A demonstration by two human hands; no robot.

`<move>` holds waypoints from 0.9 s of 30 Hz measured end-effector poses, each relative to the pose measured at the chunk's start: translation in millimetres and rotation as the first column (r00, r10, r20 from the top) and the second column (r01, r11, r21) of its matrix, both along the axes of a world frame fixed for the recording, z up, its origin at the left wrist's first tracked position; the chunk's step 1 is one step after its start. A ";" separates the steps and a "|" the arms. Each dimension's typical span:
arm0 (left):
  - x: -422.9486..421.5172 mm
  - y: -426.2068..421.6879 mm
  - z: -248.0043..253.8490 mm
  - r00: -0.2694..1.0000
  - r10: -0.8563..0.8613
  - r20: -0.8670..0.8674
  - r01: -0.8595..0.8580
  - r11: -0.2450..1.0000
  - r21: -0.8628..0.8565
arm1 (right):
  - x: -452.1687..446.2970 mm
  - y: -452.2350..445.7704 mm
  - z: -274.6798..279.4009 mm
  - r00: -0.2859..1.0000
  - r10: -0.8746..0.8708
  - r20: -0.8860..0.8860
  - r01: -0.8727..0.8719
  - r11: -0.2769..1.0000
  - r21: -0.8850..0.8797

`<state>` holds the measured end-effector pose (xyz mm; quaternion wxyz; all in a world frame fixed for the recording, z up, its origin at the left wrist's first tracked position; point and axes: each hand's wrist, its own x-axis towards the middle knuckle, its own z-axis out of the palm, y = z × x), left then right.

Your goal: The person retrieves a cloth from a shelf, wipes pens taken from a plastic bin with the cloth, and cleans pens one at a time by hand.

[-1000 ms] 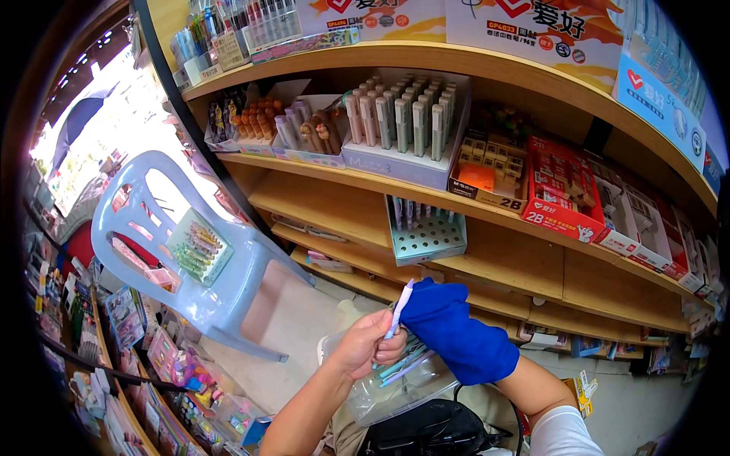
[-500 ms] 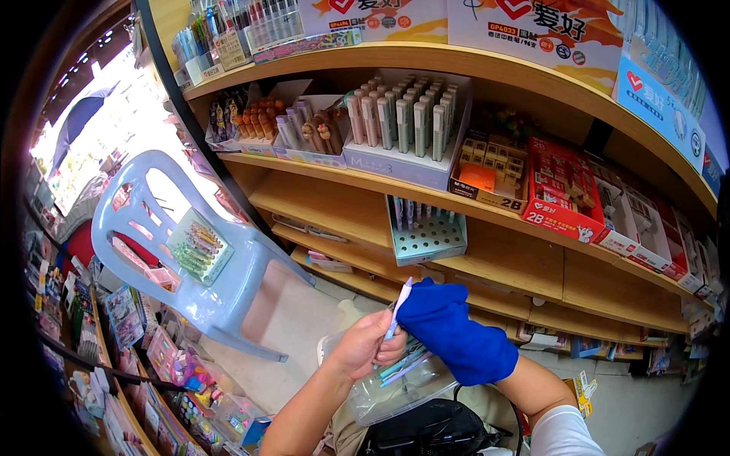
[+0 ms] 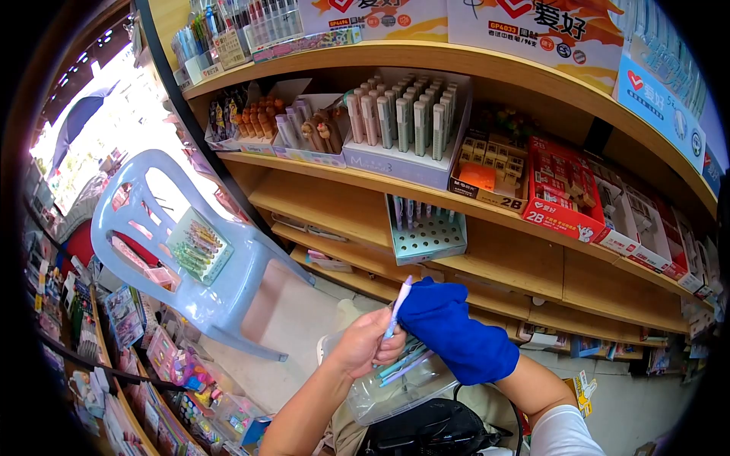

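My left hand (image 3: 363, 342) is closed around a slim lilac-and-white pen (image 3: 398, 308), which stands nearly upright and leans slightly right. A blue cloth (image 3: 456, 327) covers my right hand down to the wrist, hiding its fingers. The cloth's left edge meets the pen just beside my left fingers. Beneath both hands is a clear plastic box (image 3: 372, 406) in my lap, with several teal, blue and lilac pens (image 3: 407, 365) lying in it.
A black bag (image 3: 426, 433) rests against my lap. To the left is a light-blue plastic chair (image 3: 236, 304) bearing a pen holder (image 3: 199, 247). Wooden shelves (image 3: 517, 262) ahead carry a teal holed pen stand (image 3: 430, 247), boxed pens (image 3: 411, 121) and red boxes (image 3: 563, 190).
Hardly anything differs. The pen has tipped very slightly within my left hand, while the cloth-covered right hand stays against it.
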<state>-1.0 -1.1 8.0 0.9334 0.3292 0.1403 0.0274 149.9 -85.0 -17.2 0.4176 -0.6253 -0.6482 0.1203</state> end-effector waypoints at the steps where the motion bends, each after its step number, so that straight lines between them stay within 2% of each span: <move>1: 0.1 -0.8 -0.4 1.000 0.011 -0.007 -0.011 1.000 0.020 | 0.3 2.1 -6.0 0.995 -0.039 0.097 0.041 0.999 -0.022; 3: 0.5 -3.1 -1.7 0.999 0.033 -0.019 -0.032 0.998 0.060 | 0.2 3.1 -8.1 0.989 -0.059 0.136 0.066 0.996 -0.052; 5: 0.4 -2.9 -1.7 0.999 0.032 -0.021 -0.031 0.997 0.075 | 0.2 2.8 -4.2 0.999 -0.026 0.019 0.028 0.997 -0.073; 8: -0.5 -1.2 -2.5 1.000 0.013 -0.008 -0.012 0.998 0.064 | 4.0 6.1 -6.8 0.999 -0.010 0.053 0.019 0.985 -0.171; 11: -0.4 -1.8 -1.4 1.000 0.023 -0.014 -0.023 0.999 0.023 | 1.0 3.6 4.6 1.000 -0.002 -0.002 0.002 1.000 -0.030; 17: -1.4 -3.5 -1.0 0.998 0.057 -0.024 -0.057 0.998 -0.007 | -0.8 0.3 2.1 0.992 0.006 -0.122 -0.009 1.000 -0.024; 18: -1.4 -3.7 -1.4 0.998 0.063 -0.021 -0.064 0.998 -0.006 | -0.9 0.2 3.0 0.999 -0.006 -0.044 0.004 0.998 -0.059; 20: 0.7 -6.8 0.9 0.996 0.079 -0.052 -0.073 0.992 0.101 | -1.2 -0.2 6.9 0.993 -0.023 0.113 0.037 0.991 -0.125; 22: 1.2 -7.9 0.6 0.994 0.092 -0.060 -0.081 0.982 0.172 | -2.5 1.9 11.4 0.998 -0.055 -0.016 0.050 0.974 -0.221; 24: 0.8 -7.2 -3.3 0.994 0.104 -0.045 -0.092 0.974 0.209 | -2.9 3.2 10.7 0.996 -0.070 -0.056 0.054 0.969 -0.241; 27: -0.7 -4.0 -5.9 0.996 0.083 -0.037 -0.077 0.985 0.153 | -1.6 3.8 5.3 0.999 -0.043 -0.023 0.039 0.986 -0.163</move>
